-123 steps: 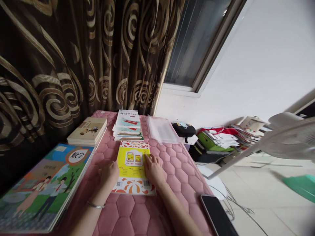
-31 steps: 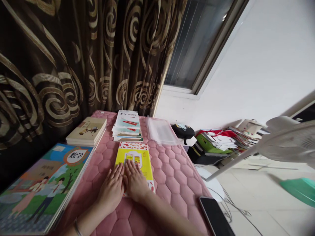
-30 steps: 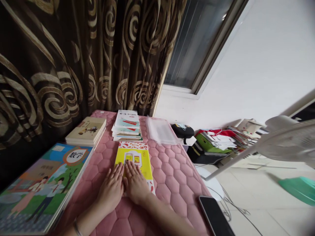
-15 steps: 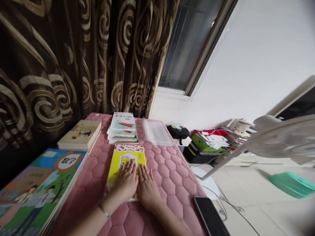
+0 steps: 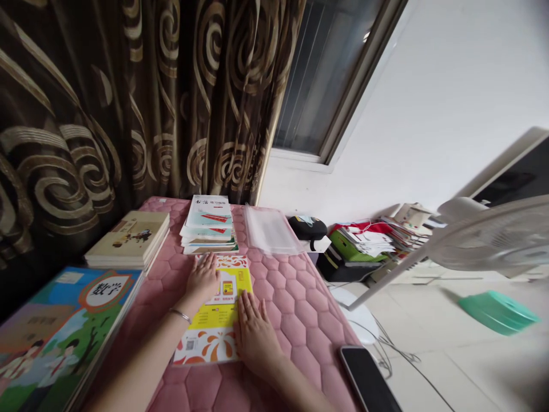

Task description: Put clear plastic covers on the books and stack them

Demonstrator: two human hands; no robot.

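A thin yellow booklet [image 5: 212, 329] with orange and white swirls lies flat on the pink quilted table top [image 5: 295, 303]. My left hand [image 5: 202, 279] rests flat on the booklet's far left part, fingers stretched out, a thin bracelet on the wrist. My right hand [image 5: 254, 335] lies flat along the booklet's right edge, fingers together and straight. Neither hand grips anything.
A stack of white and teal booklets [image 5: 209, 223] sits just beyond the yellow one, a clear plastic sleeve [image 5: 270, 230] to its right. A beige book pile [image 5: 128, 239] and a big illustrated textbook [image 5: 55, 332] lie left. A dark phone [image 5: 369, 380] lies at the right edge. A white fan [image 5: 484, 237] stands right.
My left hand has slid forward to the booklet's far left part, while my right hand has moved to its right edge. The lower printed part of the booklet now shows.
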